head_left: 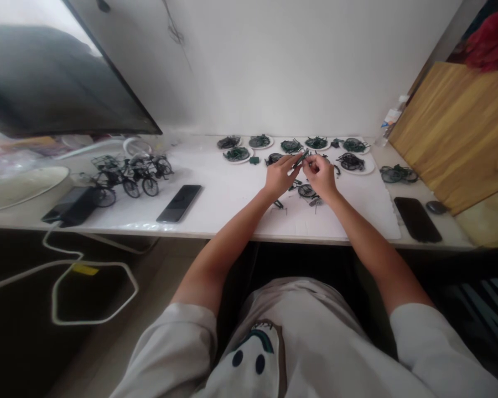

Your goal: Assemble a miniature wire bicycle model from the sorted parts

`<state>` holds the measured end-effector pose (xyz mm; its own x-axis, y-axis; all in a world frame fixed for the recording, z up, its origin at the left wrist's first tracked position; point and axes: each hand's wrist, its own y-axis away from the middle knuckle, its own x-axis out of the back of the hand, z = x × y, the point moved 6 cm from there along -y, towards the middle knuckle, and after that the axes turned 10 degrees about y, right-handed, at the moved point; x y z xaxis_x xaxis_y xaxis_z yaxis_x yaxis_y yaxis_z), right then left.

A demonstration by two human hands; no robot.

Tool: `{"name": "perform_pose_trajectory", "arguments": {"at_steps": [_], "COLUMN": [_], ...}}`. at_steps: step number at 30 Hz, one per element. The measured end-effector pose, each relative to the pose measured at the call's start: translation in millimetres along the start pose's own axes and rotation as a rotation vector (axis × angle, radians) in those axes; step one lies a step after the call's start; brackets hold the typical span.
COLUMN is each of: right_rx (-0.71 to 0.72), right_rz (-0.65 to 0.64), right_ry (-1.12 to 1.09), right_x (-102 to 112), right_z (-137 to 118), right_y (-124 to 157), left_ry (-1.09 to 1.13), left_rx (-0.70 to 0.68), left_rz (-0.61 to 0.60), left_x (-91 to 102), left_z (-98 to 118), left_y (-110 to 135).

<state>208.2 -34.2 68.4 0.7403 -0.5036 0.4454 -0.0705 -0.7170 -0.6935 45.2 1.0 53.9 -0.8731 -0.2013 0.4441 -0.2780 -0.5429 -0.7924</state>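
Note:
My left hand [279, 174] pinches a small dark green model bicycle part [301, 159] above the white table. My right hand [321, 176] meets it there, thumb and fingertips closed at the part's right end; whatever else they grip is too small to make out. Just below the hands lies a partly built model bicycle piece with a dark wheel [306, 190]. A short dark green piece [278, 204] rests by my left wrist. Behind the hands, plates of dark parts are partly hidden, among them a white plate [370, 166] to the right.
Several assembled model bicycles [131, 172] stand at the left, near a black box [72, 205] with a white cable. One phone [180, 203] lies left, another phone [418, 219] right, beside a mouse [436, 207]. A bottle [392, 121] and wooden board [473, 132] stand at the right.

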Motion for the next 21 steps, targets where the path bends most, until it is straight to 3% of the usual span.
{"name": "perform_pose_trajectory", "arguments": {"at_steps": [21], "right_rx": [0.027], "right_rz": [-0.121], "right_ry": [-0.015], "right_x": [-11.2], "right_z": [7.8], "right_y": [0.8], "left_ry": [0.063], "left_rx": [0.038], "left_rz": [-0.023], "left_x": [1.9], "left_z": [-0.2], "left_y": [-1.5]}}
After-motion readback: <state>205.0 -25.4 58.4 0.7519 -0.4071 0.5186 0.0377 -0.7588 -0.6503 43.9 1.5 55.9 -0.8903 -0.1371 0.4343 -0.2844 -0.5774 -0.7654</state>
